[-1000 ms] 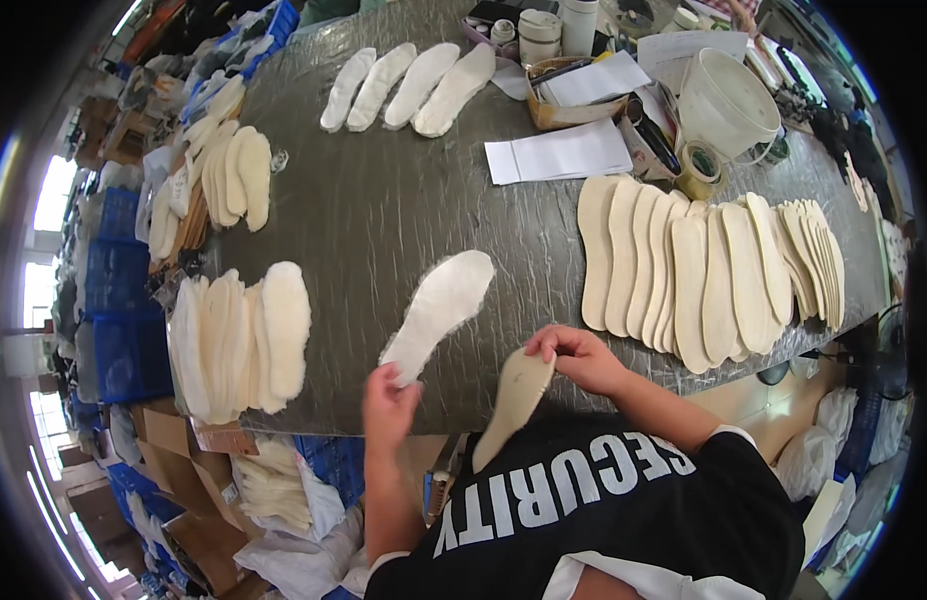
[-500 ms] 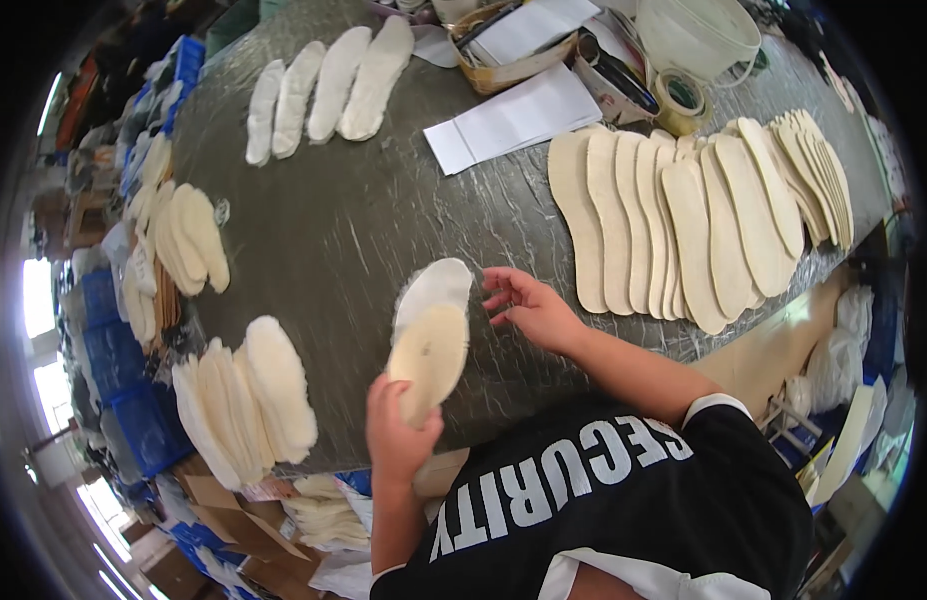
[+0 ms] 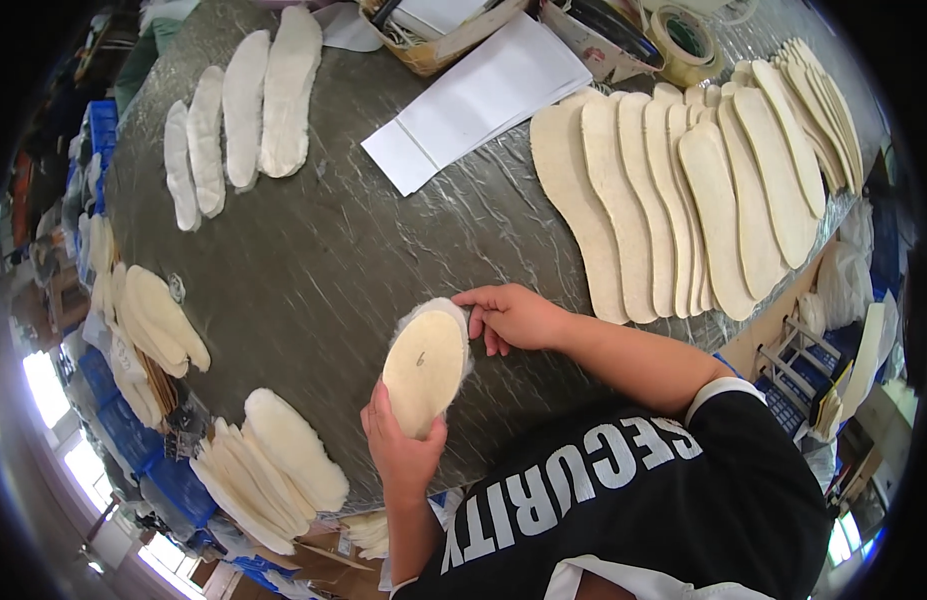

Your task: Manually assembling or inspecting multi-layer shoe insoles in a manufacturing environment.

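My left hand (image 3: 403, 440) grips the lower end of a cream insole (image 3: 426, 360), its thumb and fingers on opposite edges. The insole has a small dark mark on its face, and white fluff shows around its upper rim. It is held over the dark table. At its upper right edge my right hand (image 3: 518, 318) pinches the fluffy rim, index finger on top and the other fingers curled below. Whether a second layer lies under the insole is mostly hidden.
A fanned row of cream insoles (image 3: 663, 210) covers the table's right side. White fluffy insoles (image 3: 245, 110) lie at the far left, with further stacks (image 3: 268, 470) at the near left. White paper sheets (image 3: 483, 100), a basket (image 3: 443, 45) and tape rolls (image 3: 686, 35) sit at the back.
The cream insole has shifted up over the white fluffy piece, which now shows only as a rim. My right hand has closed from spread fingers onto its edge. The view has shifted.
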A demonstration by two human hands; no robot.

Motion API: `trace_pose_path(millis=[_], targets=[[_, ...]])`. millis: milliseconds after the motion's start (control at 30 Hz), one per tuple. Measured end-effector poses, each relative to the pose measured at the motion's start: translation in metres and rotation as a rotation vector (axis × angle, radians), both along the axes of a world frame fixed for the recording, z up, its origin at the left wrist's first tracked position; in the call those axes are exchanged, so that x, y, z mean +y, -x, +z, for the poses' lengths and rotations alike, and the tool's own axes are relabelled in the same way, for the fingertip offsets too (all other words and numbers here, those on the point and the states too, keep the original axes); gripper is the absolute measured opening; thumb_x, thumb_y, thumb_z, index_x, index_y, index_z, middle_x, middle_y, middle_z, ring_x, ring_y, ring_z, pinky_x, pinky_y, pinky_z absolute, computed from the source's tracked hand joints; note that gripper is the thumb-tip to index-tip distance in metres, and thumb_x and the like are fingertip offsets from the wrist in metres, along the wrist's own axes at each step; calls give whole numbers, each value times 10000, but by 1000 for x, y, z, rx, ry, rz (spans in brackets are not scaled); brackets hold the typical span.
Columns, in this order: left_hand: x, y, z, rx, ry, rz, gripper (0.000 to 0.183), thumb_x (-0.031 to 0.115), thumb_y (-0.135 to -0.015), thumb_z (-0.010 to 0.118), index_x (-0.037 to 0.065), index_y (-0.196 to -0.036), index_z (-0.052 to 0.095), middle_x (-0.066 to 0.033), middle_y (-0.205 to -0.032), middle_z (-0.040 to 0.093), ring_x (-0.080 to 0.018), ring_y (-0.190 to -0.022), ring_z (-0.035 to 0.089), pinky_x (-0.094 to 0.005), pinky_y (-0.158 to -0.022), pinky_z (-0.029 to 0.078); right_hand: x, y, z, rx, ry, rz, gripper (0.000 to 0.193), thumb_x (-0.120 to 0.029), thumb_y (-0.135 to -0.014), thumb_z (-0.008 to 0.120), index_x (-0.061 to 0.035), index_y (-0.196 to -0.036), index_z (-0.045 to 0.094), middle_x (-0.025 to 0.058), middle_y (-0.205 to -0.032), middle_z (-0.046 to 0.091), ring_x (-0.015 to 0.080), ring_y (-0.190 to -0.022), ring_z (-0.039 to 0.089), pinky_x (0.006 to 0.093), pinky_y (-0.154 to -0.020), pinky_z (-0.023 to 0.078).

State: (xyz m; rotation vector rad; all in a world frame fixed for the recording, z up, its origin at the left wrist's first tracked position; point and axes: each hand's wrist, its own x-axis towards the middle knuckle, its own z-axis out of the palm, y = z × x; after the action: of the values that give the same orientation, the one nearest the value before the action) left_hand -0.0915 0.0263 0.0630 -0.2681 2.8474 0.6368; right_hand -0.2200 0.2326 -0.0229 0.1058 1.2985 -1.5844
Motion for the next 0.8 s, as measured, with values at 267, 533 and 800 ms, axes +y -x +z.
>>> trace_pose_path(millis=[267, 533, 800], targets=[[0, 5, -2, -7, -42, 18, 848, 88, -584, 754, -10, -1336, 374, -202, -1276, 498, -391, -1094, 486, -472, -937, 420, -1, 4, 10, 12, -46, 49, 493, 50, -850, 365, -24, -1321, 490, 81, -890, 600, 136, -597, 600, 260, -520, 494], [1, 5, -5, -34, -58, 35, 862, 85, -582, 762, -6, -1343, 369, -199, -1295, 490, -387, -1099, 485, -467, -940, 419, -1, 4, 11, 37, -44, 55, 510, 53, -823, 368, -30, -1307, 508, 86, -871, 601, 136, -577, 597, 267, -512, 496], [1, 6, -6, -25, -44, 5, 866, 89, -583, 770, -7, -1343, 365, -200, -1308, 483, -390, -1095, 483, -469, -938, 417, -2, 4, 10, 67, -58, 64, 511, 52, -820, 362, -26, -1302, 513, 91, -876, 609, 138, -571, 596, 268, -510, 498]])
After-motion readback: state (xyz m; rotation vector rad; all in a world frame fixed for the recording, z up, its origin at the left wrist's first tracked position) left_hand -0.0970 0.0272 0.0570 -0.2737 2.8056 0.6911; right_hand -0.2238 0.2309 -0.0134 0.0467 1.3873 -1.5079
